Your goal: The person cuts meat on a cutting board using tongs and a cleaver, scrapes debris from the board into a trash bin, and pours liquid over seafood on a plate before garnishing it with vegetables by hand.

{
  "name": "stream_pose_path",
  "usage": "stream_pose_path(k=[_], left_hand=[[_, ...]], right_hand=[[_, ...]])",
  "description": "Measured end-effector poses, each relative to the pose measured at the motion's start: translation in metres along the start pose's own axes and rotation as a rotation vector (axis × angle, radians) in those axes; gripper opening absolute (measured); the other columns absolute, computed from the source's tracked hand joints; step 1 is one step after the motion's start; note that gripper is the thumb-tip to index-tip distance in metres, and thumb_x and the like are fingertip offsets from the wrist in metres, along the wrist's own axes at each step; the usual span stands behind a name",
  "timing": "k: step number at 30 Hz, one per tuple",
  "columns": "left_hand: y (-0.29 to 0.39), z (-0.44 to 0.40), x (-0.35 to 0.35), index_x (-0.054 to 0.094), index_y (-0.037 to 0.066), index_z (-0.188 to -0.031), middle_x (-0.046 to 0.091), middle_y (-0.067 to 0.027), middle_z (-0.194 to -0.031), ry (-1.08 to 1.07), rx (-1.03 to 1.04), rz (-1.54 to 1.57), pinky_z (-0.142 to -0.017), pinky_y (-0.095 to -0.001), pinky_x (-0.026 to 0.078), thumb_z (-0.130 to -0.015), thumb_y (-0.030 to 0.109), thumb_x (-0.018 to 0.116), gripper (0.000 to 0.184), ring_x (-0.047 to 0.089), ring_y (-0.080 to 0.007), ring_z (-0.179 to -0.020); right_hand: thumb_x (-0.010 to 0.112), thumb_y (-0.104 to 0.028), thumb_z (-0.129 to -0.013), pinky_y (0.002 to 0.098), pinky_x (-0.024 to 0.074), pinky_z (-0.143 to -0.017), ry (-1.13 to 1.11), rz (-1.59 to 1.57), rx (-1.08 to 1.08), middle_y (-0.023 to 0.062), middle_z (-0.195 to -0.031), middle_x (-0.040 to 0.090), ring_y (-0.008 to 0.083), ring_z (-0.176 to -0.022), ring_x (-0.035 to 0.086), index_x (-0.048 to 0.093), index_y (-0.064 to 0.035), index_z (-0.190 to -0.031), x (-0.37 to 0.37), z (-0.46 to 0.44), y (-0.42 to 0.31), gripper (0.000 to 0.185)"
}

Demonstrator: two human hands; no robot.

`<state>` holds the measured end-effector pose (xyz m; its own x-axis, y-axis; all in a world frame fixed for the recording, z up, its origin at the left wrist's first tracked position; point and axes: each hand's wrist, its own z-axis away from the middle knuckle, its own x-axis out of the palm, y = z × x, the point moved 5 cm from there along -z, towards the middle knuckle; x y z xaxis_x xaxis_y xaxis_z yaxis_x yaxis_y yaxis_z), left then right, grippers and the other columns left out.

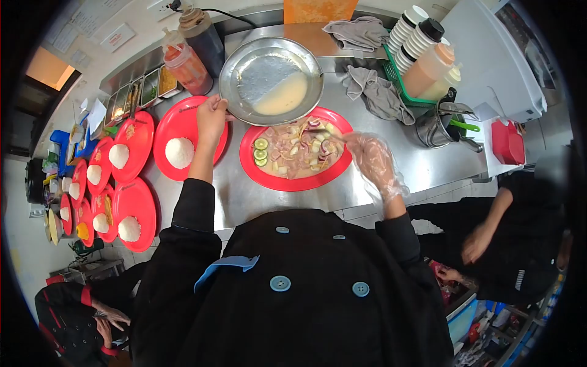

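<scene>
The left hand's [214, 114] grip grasps the metal bowl [249, 78] at its eight o'clock rim, toward eleven o'clock from the red platter [288, 184] on the worktop [229, 194]. The gloved right hand [370, 156] is at three o'clock; its grip is unclear.

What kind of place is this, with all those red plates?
Probably a restaurant kitchen. You can see many red plates with white mounds that look like rice, squeeze bottles along a steel counter, and a metal pan of pale liquid in the person's left hand.
</scene>
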<state>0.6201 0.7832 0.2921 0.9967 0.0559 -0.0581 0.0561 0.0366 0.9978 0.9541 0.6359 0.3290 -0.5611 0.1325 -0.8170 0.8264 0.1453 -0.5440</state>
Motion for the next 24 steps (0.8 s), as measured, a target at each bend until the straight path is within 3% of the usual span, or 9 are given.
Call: stream_pose_path(k=[3,5,7,9,13,16,18,21,24], left_hand=[[-0.001,0.002,0.000,0.055,-0.010,-0.110,0.065,-0.0112,-0.090,-0.014,0.005,0.001,-0.056,-0.0250,0.055,-0.092,0.006,0.047,0.026,0.064,-0.0149,-0.069],[-0.003,0.002,-0.002,0.054,-0.010,-0.111,0.065,-0.0116,-0.092,-0.003,0.003,-0.022,-0.056,-0.0252,0.056,-0.092,0.007,0.047,0.027,0.064,-0.0150,-0.070],[-0.003,0.003,-0.003,0.054,-0.010,-0.111,0.065,-0.0118,-0.092,-0.003,0.001,-0.017,-0.056,-0.0253,0.056,-0.092,0.007,0.047,0.027,0.064,-0.0152,-0.071],[-0.005,0.005,-0.005,0.053,-0.011,-0.111,0.064,-0.0120,-0.092,-0.004,-0.004,-0.015,-0.056,-0.0254,0.056,-0.092,0.007,0.047,0.027,0.064,-0.0153,-0.071],[-0.017,0.001,-0.006,0.053,-0.011,-0.111,0.064,-0.0124,-0.092,0.003,-0.026,-0.031,-0.056,-0.0254,0.056,-0.092,0.007,0.047,0.027,0.064,-0.0156,-0.071],[-0.014,0.006,-0.002,0.053,-0.011,-0.111,0.064,-0.0124,-0.092,-0.012,-0.030,-0.035,-0.057,-0.0258,0.056,-0.092,0.007,0.047,0.027,0.064,-0.0157,-0.071],[-0.008,0.014,0.002,0.054,-0.011,-0.110,0.065,-0.0123,-0.092,-0.023,-0.020,-0.040,-0.058,-0.0263,0.056,-0.092,0.007,0.047,0.026,0.064,-0.0158,-0.070],[-0.003,0.021,0.007,0.056,-0.010,-0.108,0.065,-0.0112,-0.089,-0.014,-0.003,-0.025,-0.058,-0.0266,0.056,-0.092,0.008,0.047,0.025,0.064,-0.0156,-0.068],[-0.007,0.023,0.013,0.058,-0.008,-0.105,0.066,-0.0098,-0.086,-0.060,-0.022,-0.027,-0.057,-0.0261,0.055,-0.092,0.008,0.046,0.023,0.064,-0.0148,-0.066]], right_hand=[[0.060,-0.012,-0.083,0.0398,0.0496,-0.074,0.125,0.017,0.013,0.0177,-0.087,0.067,0.0346,-0.081,0.064,0.068,-0.0019,-0.090,0.009,-0.004,0.015,0.015],[0.056,-0.020,-0.086,0.0459,0.0474,-0.066,0.118,-0.018,0.057,0.0165,-0.076,0.064,0.0357,-0.073,0.061,0.069,-0.0121,-0.088,0.014,-0.003,0.015,0.015],[0.056,-0.020,-0.086,0.0452,0.0478,-0.067,0.076,0.029,0.073,0.0164,-0.076,0.065,0.0354,-0.075,0.062,0.069,-0.0124,-0.088,0.005,0.001,0.007,0.015],[0.060,-0.013,-0.083,0.0419,0.0491,-0.073,0.095,-0.049,0.109,0.0169,-0.088,0.066,0.0356,-0.082,0.063,0.067,-0.0036,-0.091,-0.003,0.004,0.002,0.015],[0.059,-0.010,-0.084,0.0404,0.0491,-0.074,0.005,0.069,0.176,0.0175,-0.092,0.066,0.0345,-0.084,0.062,0.067,-0.0032,-0.094,0.006,0.011,0.011,0.015],[0.057,-0.007,-0.085,0.0351,0.0485,-0.070,0.114,0.025,0.037,0.0143,-0.087,0.068,0.0266,-0.077,0.064,0.066,-0.0018,-0.098,-0.003,0.014,0.024,0.017],[0.057,-0.013,-0.087,0.0365,0.0495,-0.074,0.049,-0.372,0.125,0.0167,-0.088,0.067,0.0294,-0.080,0.065,0.067,-0.0021,-0.094,-0.021,0.012,0.019,0.017],[0.055,-0.010,-0.088,0.0344,0.0492,-0.074,0.059,-0.413,0.197,0.0176,-0.090,0.067,0.0268,-0.080,0.065,0.066,0.0007,-0.096,-0.042,0.006,-0.001,0.017],[0.055,-0.010,-0.088,0.0357,0.0496,-0.073,0.092,-0.407,0.109,0.0190,-0.091,0.066,0.0286,-0.081,0.065,0.065,0.0009,-0.097,-0.033,-0.003,-0.006,0.018]])
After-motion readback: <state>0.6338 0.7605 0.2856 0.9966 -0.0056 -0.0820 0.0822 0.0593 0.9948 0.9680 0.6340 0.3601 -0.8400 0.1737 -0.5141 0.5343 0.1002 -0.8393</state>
